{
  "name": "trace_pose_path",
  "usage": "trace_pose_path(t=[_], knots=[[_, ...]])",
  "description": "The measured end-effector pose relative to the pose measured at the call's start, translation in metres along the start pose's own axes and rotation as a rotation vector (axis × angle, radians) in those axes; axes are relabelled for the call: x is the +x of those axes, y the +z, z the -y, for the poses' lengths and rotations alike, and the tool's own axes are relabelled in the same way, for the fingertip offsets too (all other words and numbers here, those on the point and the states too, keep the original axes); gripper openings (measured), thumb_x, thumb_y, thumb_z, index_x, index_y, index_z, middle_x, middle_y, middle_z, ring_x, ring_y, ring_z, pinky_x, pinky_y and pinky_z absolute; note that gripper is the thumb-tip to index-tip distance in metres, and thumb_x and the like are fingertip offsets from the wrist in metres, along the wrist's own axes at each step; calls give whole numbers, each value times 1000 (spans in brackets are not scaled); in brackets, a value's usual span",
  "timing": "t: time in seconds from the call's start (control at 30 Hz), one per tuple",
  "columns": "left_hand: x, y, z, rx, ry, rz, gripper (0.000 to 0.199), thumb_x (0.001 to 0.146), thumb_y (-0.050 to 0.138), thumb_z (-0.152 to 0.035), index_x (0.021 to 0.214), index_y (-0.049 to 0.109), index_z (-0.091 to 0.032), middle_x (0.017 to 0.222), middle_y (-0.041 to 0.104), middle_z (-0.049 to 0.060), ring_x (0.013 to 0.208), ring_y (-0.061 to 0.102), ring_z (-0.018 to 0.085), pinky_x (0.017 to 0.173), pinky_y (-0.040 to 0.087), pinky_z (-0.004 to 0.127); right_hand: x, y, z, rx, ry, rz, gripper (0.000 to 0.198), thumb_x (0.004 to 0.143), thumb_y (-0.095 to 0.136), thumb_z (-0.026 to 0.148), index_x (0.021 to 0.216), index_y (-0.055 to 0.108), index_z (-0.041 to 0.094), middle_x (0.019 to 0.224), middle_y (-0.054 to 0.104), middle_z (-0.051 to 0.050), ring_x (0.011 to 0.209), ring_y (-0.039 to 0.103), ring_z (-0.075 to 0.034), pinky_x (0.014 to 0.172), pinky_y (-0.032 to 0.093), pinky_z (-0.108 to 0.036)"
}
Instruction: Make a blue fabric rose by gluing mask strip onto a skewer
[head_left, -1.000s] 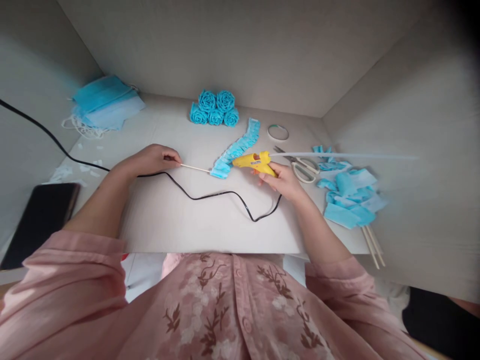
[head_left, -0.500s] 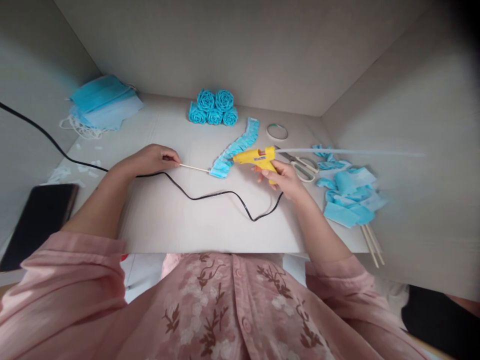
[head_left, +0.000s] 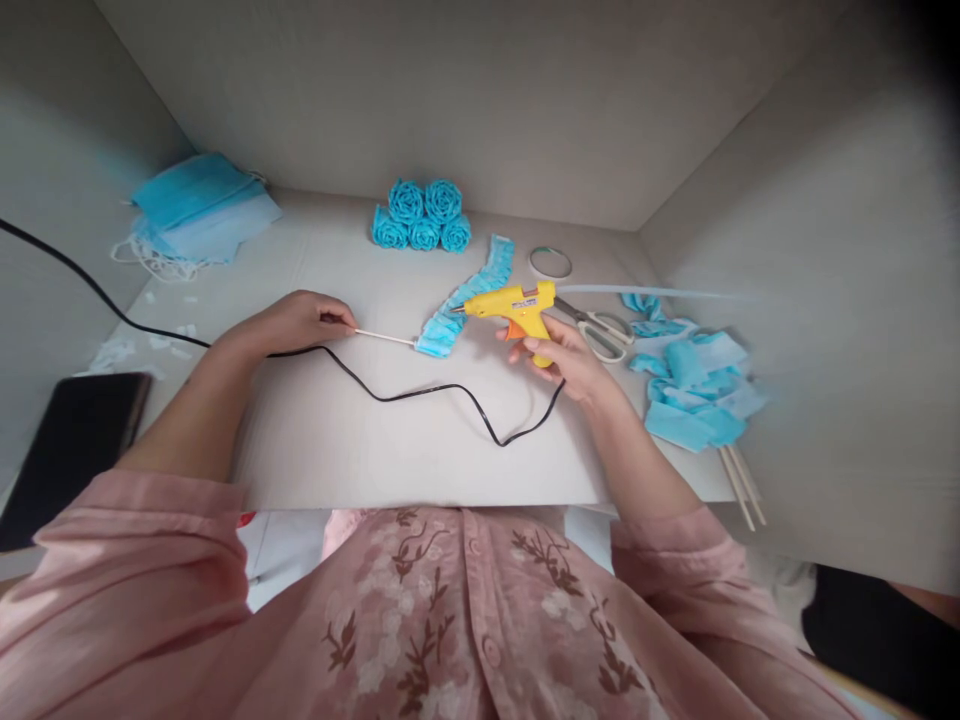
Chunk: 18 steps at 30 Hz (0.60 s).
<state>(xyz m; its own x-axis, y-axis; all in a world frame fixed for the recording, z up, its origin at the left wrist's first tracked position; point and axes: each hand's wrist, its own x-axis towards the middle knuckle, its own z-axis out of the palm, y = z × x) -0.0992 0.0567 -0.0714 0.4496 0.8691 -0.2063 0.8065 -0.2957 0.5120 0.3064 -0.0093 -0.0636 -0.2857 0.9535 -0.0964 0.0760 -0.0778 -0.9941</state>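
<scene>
Between the fingertips of my left hand (head_left: pixel 307 320) is a thin wooden stick (head_left: pixel 384 336). Its far end meets the lower end of a gathered blue strip of mask fabric (head_left: pixel 465 300), which lies slantwise on the table. My right hand (head_left: pixel 559 355) is closed around the handle of a yellow hot glue gun (head_left: pixel 510 302). Its nozzle points left, over or beside the strip; I cannot tell whether it touches. A long clear glue stick (head_left: pixel 645 291) juts from the gun's back.
Several rolled blue fabric roses (head_left: pixel 424 215) stand stacked at the back. Face masks (head_left: pixel 199 205) lie back left, a phone (head_left: pixel 75 450) at left. Scissors (head_left: pixel 604 335), a ring (head_left: pixel 550 263), blue scraps (head_left: pixel 697 390) and sticks (head_left: pixel 742 485) are at right. A black cord (head_left: pixel 420 393) crosses the table.
The glue gun's nozzle has shifted slightly left and up along the strip, and the gun has turned a little. My left hand keeps its hold on the stick. The whole view has shifted slightly.
</scene>
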Motion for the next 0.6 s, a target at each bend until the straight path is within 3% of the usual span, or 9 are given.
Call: trace_pose_path(t=[0.4, 0.53, 0.6], knots=[[1, -1, 1, 5, -22, 14, 45, 80, 54, -54, 96, 77, -19, 89, 74, 2, 83, 63, 20, 69, 44, 24, 4, 19, -10, -214, -45, 70, 48, 81, 72, 60, 109, 69, 20, 113, 74, -9, 70, 63, -15, 41, 33, -23], [1, 0, 1, 0, -20, -2, 45, 80, 53, -55, 95, 76, -19, 89, 74, 2, 83, 63, 20, 69, 44, 24, 7, 18, -12, -264, -93, 95, 47, 80, 73, 59, 105, 70, 19, 105, 75, -7, 70, 65, -16, 61, 50, -28], [0, 0, 0, 0, -21, -2, 45, 80, 53, -55, 95, 76, -19, 89, 75, 2, 83, 63, 20, 68, 43, 24, 7, 13, -11, -283, -111, 89, 46, 79, 74, 59, 102, 70, 19, 103, 75, -6, 70, 65, -16, 67, 53, -30]])
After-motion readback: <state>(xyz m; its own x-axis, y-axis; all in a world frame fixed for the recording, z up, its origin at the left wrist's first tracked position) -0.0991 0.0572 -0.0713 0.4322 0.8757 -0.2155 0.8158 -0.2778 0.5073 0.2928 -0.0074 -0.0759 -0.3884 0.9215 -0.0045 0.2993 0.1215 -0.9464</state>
